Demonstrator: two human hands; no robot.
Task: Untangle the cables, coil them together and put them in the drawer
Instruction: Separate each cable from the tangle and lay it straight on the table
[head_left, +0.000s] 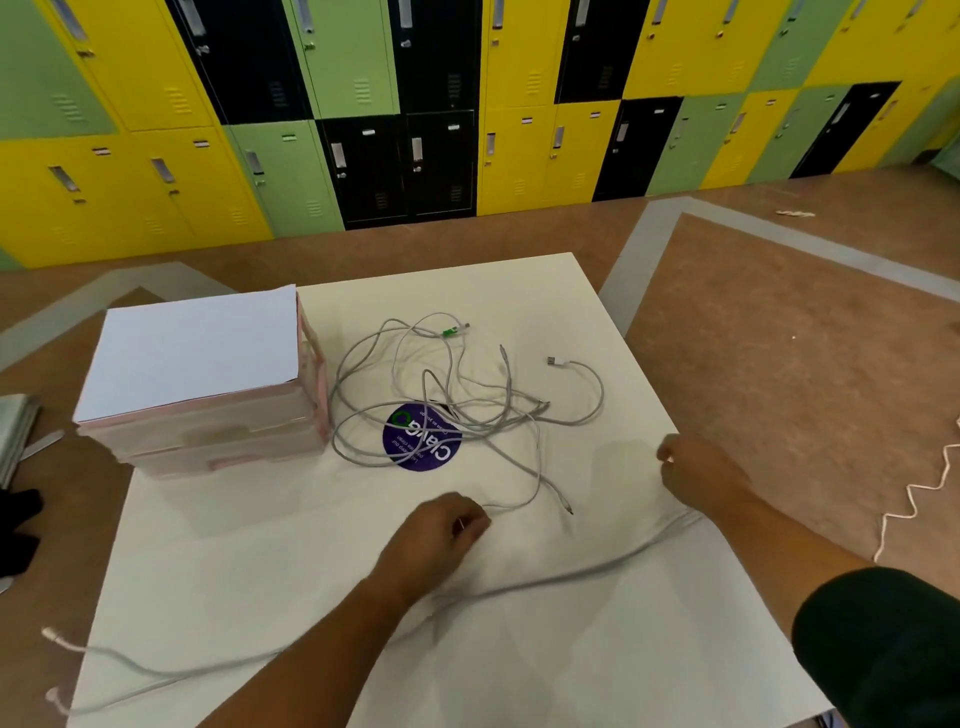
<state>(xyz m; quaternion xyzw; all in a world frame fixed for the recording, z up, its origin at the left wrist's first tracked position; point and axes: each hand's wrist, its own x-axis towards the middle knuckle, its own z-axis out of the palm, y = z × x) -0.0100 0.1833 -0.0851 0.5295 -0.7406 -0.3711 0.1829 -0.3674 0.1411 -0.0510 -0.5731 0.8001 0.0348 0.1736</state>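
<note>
Both forearms outstretched, left grip (441, 525) pinched on a cable (511, 506), right grip (696, 467) curled.

Tangled grey cables (498, 422) lie just beyond where the left hand (441, 525) pinches one thin strand, and the closed pink drawer (218, 447) stands farther left.

Count, head view.
Hands: 2, left hand (441, 525) and right hand (696, 467).
Tabletop (519, 649): 1.
Drawer unit (208, 395): 1.
Round purple sticker (421, 441): 1.
Tangle of cables (467, 405): 1 (strand number cannot be told).
Loose plug ends (556, 360) seen: at least 5.
White cord (930, 488) on floor (779, 364): 1.
</note>
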